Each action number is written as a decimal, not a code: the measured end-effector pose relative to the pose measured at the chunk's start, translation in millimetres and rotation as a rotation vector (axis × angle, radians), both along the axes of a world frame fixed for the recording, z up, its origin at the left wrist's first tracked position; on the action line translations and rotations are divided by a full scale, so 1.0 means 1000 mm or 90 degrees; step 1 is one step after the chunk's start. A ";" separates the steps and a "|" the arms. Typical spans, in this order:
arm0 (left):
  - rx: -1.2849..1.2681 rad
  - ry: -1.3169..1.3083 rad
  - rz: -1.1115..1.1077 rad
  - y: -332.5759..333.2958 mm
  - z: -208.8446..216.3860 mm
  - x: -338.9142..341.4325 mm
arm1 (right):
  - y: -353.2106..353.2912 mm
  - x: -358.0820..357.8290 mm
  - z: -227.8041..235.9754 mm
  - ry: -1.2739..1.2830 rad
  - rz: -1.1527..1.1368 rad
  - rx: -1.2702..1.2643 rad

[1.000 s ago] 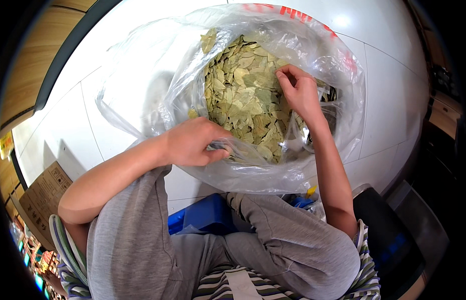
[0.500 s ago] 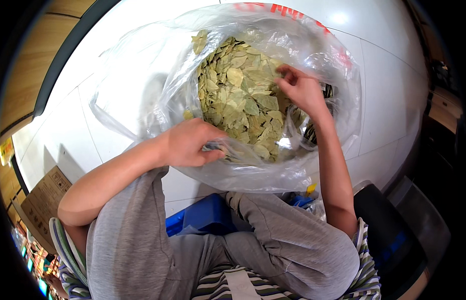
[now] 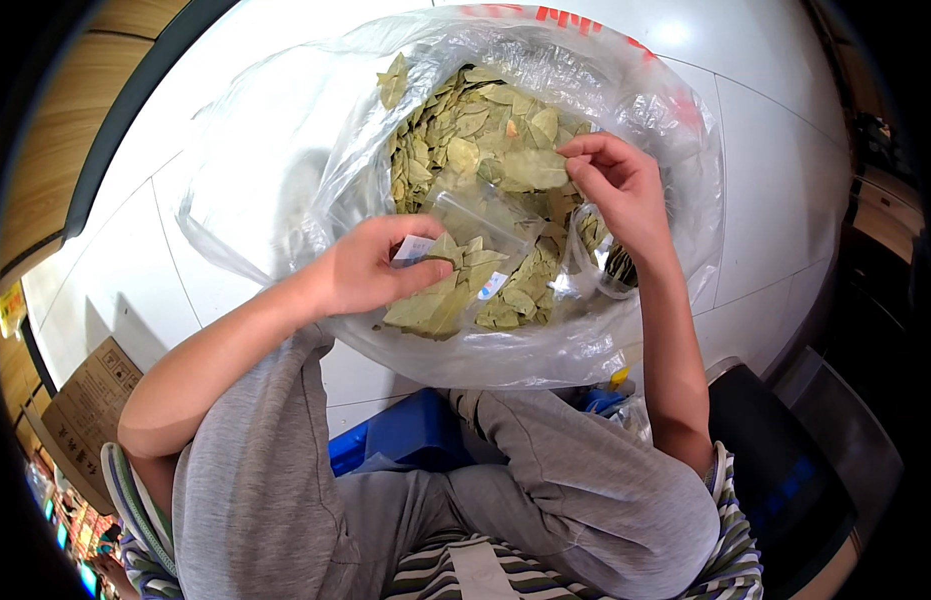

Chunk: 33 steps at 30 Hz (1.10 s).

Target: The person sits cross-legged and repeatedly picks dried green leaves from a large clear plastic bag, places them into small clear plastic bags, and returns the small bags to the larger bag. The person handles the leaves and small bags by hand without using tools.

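Observation:
A large clear plastic bag lies wide open on the floor before me, with a heap of dry bay leaves inside. My left hand is closed on a small clear zip bag that holds some of the same leaves; its mouth points away from me, over the heap. Between thumb and fingertips, my right hand pinches a pale bay leaf, just above the heap. Below that hand, another clear packet of leaves sits at the right side inside the large bag.
White floor tiles surround the bag. A cardboard piece stands at the left, and a blue plastic object lies between my legs. At right is a black object with a rounded top. Wooden cabinets line the far left.
My left hand has lifted the zip bag up from the large bag's near left side into plain view. The right hand has shifted slightly right and toward me, and a leaf now shows in its fingers.

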<state>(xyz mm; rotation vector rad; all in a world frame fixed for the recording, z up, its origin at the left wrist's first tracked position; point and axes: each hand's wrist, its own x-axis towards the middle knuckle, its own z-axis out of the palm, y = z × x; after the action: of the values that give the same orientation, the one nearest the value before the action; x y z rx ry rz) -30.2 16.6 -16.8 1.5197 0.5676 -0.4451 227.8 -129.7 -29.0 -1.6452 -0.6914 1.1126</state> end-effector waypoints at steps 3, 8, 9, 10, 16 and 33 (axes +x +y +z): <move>-0.005 -0.015 0.012 0.000 -0.002 0.000 | -0.008 0.002 0.009 -0.012 0.013 0.035; -0.062 -0.002 0.011 0.002 0.003 0.001 | -0.015 -0.003 0.011 -0.125 -0.002 0.053; -0.058 -0.022 0.005 0.001 0.002 0.001 | -0.017 -0.002 0.010 -0.182 -0.001 0.053; -0.055 -0.042 -0.002 0.001 0.002 0.001 | -0.018 -0.001 0.011 -0.184 0.000 0.052; -0.046 -0.089 0.013 0.001 0.000 -0.002 | -0.015 -0.007 0.022 -0.111 0.070 0.054; -0.070 -0.165 0.070 -0.005 -0.005 -0.004 | -0.009 -0.021 0.033 0.018 0.120 0.020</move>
<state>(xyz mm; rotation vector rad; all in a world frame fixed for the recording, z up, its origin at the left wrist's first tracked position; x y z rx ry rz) -34.5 12.0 -21.4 1.4062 0.4134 -0.1876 207.0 -138.2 4.1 -1.5582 -0.8550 1.2504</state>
